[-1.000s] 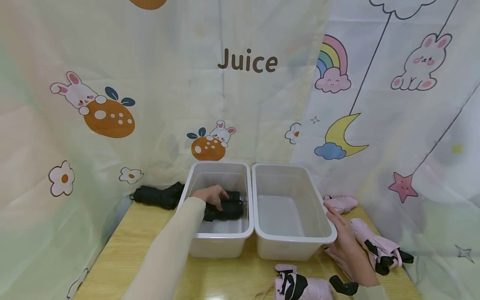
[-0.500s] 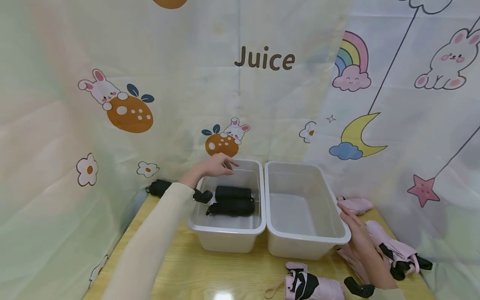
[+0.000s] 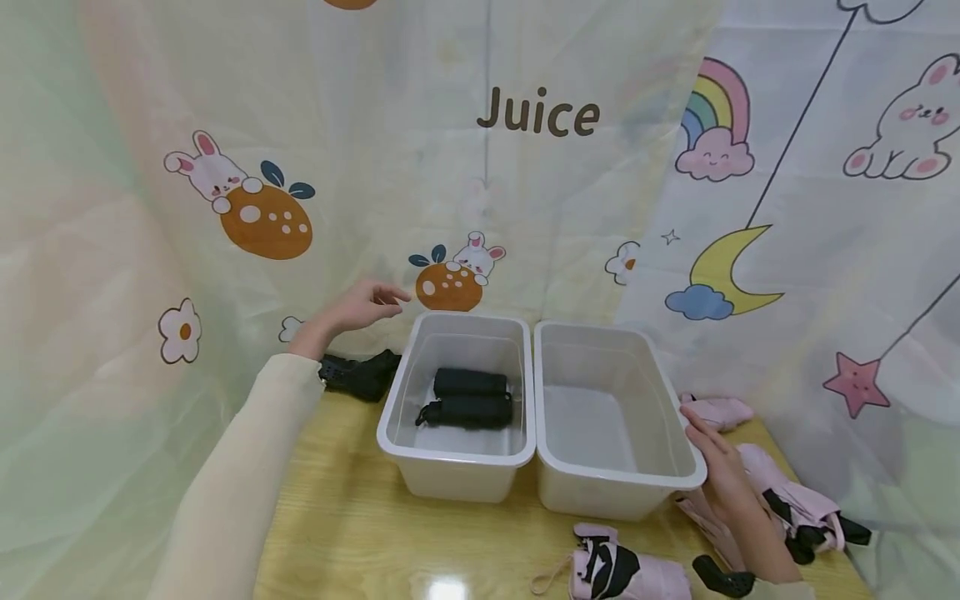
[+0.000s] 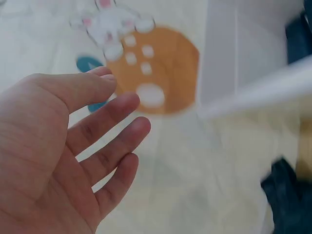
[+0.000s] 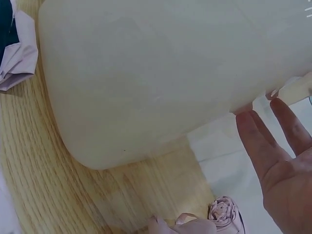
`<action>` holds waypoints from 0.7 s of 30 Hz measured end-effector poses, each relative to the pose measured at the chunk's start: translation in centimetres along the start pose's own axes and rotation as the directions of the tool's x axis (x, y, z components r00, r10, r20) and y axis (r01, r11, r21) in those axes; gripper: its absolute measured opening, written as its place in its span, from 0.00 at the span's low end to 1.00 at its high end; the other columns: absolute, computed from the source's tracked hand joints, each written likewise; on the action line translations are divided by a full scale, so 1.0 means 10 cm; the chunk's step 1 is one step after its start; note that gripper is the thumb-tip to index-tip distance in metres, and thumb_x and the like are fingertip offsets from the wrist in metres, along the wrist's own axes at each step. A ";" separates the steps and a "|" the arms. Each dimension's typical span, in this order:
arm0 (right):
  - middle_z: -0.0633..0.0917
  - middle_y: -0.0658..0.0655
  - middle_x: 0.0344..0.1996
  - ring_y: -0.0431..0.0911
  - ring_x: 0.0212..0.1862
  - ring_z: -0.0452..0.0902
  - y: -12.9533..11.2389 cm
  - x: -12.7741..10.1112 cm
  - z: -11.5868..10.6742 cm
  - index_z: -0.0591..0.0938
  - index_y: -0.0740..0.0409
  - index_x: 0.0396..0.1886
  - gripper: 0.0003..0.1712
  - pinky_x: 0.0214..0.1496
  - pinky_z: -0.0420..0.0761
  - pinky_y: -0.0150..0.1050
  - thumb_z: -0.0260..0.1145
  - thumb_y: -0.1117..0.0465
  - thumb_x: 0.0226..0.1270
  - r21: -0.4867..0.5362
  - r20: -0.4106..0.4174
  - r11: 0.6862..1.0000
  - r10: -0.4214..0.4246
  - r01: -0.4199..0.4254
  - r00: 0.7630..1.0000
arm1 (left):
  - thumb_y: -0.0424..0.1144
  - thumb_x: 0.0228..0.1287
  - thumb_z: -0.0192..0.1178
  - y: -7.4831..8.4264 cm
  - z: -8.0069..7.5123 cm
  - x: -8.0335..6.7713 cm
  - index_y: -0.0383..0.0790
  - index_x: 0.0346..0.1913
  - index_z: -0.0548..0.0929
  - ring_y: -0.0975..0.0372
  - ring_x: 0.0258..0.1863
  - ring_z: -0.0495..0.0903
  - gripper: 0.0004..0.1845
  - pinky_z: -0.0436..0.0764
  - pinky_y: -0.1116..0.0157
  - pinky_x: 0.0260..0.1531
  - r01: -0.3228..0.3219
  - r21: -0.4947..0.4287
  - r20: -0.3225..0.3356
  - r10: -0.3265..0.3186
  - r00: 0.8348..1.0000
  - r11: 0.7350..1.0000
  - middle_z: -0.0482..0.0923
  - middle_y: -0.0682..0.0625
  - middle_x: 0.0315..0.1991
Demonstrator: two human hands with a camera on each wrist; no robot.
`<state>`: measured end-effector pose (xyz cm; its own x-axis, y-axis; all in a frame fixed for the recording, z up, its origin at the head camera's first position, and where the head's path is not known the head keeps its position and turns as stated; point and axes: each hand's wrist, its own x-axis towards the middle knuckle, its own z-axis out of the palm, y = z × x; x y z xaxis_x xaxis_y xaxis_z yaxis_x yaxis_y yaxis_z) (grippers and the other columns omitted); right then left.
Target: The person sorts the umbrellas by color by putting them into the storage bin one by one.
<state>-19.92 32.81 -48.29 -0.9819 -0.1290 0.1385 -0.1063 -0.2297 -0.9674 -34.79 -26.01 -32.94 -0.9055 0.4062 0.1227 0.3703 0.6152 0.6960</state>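
Note:
My left hand (image 3: 360,308) is raised beyond the back left corner of the left white bin (image 3: 467,482), fingers loosely bent and holding nothing. Below it on the table lies a black folded umbrella (image 3: 367,377), partly covered by my wrist; the left wrist view catches its dark end (image 4: 285,200). Two more black folded umbrellas, a rear one (image 3: 471,382) and a front one (image 3: 472,412), lie side by side inside that bin. My right hand (image 3: 723,475) rests extended fingers against the outer side of the right white bin (image 3: 600,498), fingertips (image 5: 245,118) on its wall.
Pink folded umbrellas lie around the right bin: one at the front (image 3: 637,577), one behind my right hand (image 3: 718,412), and one to its right (image 3: 795,492) near the table's edge. A printed curtain (image 3: 555,200) hangs close behind both bins.
My left hand has risen out of the left bin and moved left past its rim, leaving the two black umbrellas inside. The right hand stays at the right bin. The head view has shifted slightly.

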 end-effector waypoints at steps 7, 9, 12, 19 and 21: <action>0.74 0.32 0.58 0.34 0.54 0.76 0.02 0.01 0.02 0.56 0.55 0.76 0.28 0.47 0.80 0.32 0.47 0.62 0.80 0.020 -0.006 1.000 -0.014 0.014 1.000 | 0.30 0.71 0.54 -0.38 -0.15 -0.12 0.33 0.56 0.81 0.47 0.49 0.77 0.14 0.78 0.51 0.47 0.062 0.103 -0.008 -0.062 0.998 0.993 0.79 0.36 0.51; 0.71 0.33 0.61 0.33 0.55 0.75 0.02 0.02 0.03 0.56 0.53 0.77 0.29 0.48 0.79 0.32 0.47 0.61 0.80 0.005 -0.007 1.000 -0.003 0.003 1.000 | 0.29 0.71 0.53 -0.48 -0.14 -0.15 0.32 0.56 0.81 0.46 0.50 0.77 0.14 0.77 0.49 0.48 0.085 0.115 -0.014 -0.084 0.996 0.990 0.79 0.35 0.51; 0.68 0.35 0.65 0.32 0.56 0.74 0.01 0.02 0.02 0.57 0.51 0.77 0.29 0.49 0.78 0.32 0.47 0.59 0.80 -0.014 -0.022 1.000 0.004 -0.004 1.000 | 0.29 0.72 0.52 -0.66 -0.10 -0.18 0.33 0.53 0.83 0.45 0.50 0.77 0.13 0.76 0.47 0.49 0.082 0.149 -0.045 -0.077 0.996 0.985 0.79 0.35 0.51; 0.62 0.40 0.70 0.32 0.59 0.72 0.04 -0.01 0.03 0.57 0.48 0.77 0.28 0.52 0.77 0.32 0.44 0.60 0.81 -0.012 0.009 1.000 -0.005 0.005 1.000 | 0.29 0.72 0.50 -1.07 0.15 -0.38 0.33 0.52 0.84 0.42 0.51 0.76 0.14 0.75 0.46 0.48 0.125 0.180 -0.091 -0.110 0.990 0.976 0.79 0.35 0.51; 0.60 0.42 0.72 0.32 0.59 0.71 0.04 0.00 0.03 0.57 0.49 0.77 0.28 0.52 0.77 0.32 0.45 0.60 0.81 -0.018 0.005 1.000 -0.007 0.007 1.000 | 0.27 0.71 0.50 -1.17 0.23 -0.42 0.33 0.51 0.84 0.41 0.50 0.76 0.14 0.75 0.45 0.47 0.129 0.183 -0.099 -0.113 0.989 0.975 0.79 0.35 0.50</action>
<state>-19.87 32.48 -48.59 -0.9803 -0.1323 0.1463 -0.1161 -0.2129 -0.9702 -34.85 -33.30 -43.21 -0.9575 0.2656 0.1127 0.2817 0.7756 0.5649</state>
